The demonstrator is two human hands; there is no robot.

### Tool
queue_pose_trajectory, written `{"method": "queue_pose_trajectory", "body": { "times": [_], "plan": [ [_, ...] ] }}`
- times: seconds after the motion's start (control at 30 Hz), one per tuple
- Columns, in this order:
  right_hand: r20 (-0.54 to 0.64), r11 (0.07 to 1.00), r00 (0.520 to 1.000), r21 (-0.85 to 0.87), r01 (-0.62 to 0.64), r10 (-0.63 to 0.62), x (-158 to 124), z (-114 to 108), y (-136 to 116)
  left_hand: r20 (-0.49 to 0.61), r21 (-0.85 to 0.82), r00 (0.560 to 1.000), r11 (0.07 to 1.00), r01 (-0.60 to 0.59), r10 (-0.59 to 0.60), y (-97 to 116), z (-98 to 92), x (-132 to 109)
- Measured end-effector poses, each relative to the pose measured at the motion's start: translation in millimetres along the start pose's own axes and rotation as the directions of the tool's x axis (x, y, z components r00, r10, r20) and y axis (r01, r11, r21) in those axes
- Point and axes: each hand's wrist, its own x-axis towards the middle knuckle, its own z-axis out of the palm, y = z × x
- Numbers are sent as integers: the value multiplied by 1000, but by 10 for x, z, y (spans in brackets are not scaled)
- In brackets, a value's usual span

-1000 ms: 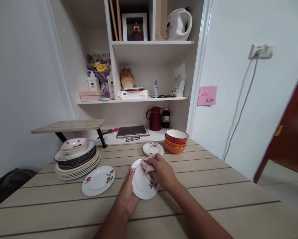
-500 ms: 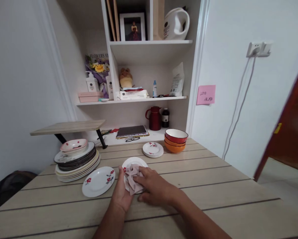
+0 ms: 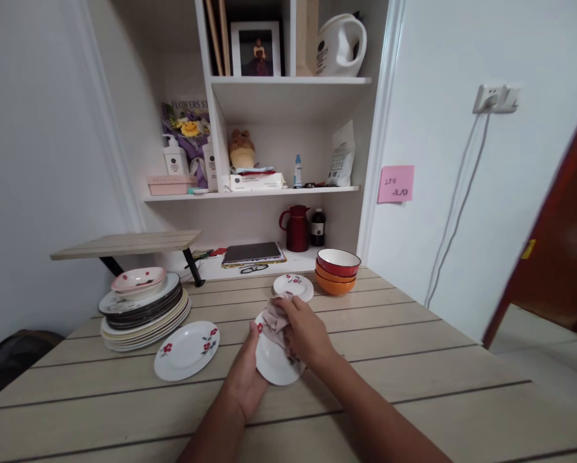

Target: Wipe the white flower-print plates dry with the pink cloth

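My left hand (image 3: pixel 246 375) grips a small white plate (image 3: pixel 274 365) with red flowers by its left edge, thumb on the rim, above the table. A pinkish cloth (image 3: pixel 276 321) is bunched in my right hand (image 3: pixel 307 331), pressed against the plate's upper right part. Left of my hands, a larger flowered plate (image 3: pixel 186 352) lies flat on the table. Just beyond the held plate sits a short stack of small flowered plates (image 3: pixel 301 289). Part of the held plate's right side is hidden by the cloth and my right hand.
Stacked plates (image 3: pixel 146 328) topped by a pink-rimmed bowl (image 3: pixel 138 280) stand at the left, near a raised wooden shelf (image 3: pixel 128 240). Nested red and orange bowls (image 3: pixel 336 272) are at the back right. Behind are a laptop (image 3: pixel 252 253), glasses (image 3: pixel 254 269) and a red jug (image 3: pixel 298 229).
The held plate has turned to face me more and shifted right. My right hand has moved the cloth up and to the right, baring the plate's lower face.
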Motion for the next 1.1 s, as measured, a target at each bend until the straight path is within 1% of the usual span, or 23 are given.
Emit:
{"method": "queue_pose_trajectory", "body": {
  "times": [0.1,0.17,0.27,0.33,0.37,0.43,0.5,0.53,0.57,0.63,0.67,0.73,0.83,0.9,0.97,1.03,1.1],
  "plan": [
    [-37,989,995,111,95,-91,-17,54,-102,14,9,1000,1000,26,-26,-12,21,-11],
    [-19,972,986,169,165,-164,-42,82,-151,7,-13,1000,1000,4,-4,-10,13,-20],
    [78,935,951,223,276,-299,-98,86,-182,-41,-34,998,998,-49,48,15,-23,-34],
    [156,918,923,251,307,-351,-134,61,-166,-91,-29,994,998,-63,60,49,-65,-38],
    [199,917,913,263,299,-355,-145,42,-145,-118,-28,991,998,-64,60,71,-90,-36],
    [297,932,902,275,235,-315,-151,-5,-79,-154,-38,986,997,-62,55,112,-141,-26],
    [353,967,916,230,113,-191,-131,-57,9,-138,-58,989,996,-67,59,138,-177,-12],
    [343,982,933,183,45,-107,-113,-82,54,-121,-68,990,995,-75,67,142,-183,-5],
    [304,992,952,127,-17,-23,-93,-105,94,-109,-74,991,993,-87,78,137,-181,1],
    [182,994,979,39,-105,96,-52,-136,151,-108,-64,990,993,-102,95,108,-151,6],
    [120,991,985,20,-129,126,-34,-141,163,-117,-49,989,994,-99,93,87,-125,4],
    [19,989,990,24,-143,143,-9,-128,151,-130,-9,989,997,-80,78,38,-65,-4],
    [-92,993,990,53,-103,108,2,-54,71,-117,45,992,998,-49,54,-23,12,-21],
    [-110,996,992,69,-52,59,-5,5,0,-89,66,995,997,-31,37,-47,39,-28],
    [-71,996,998,86,7,-1,-24,46,-72,-59,61,998,998,-19,23,-53,46,-29],
    [-5,988,997,130,81,-81,-58,58,-138,-47,35,998,999,-26,27,-38,35,-29],
    [74,962,978,205,178,-197,-102,48,-192,-67,12,996,999,-53,53,0,8,-31]
  ]
}}
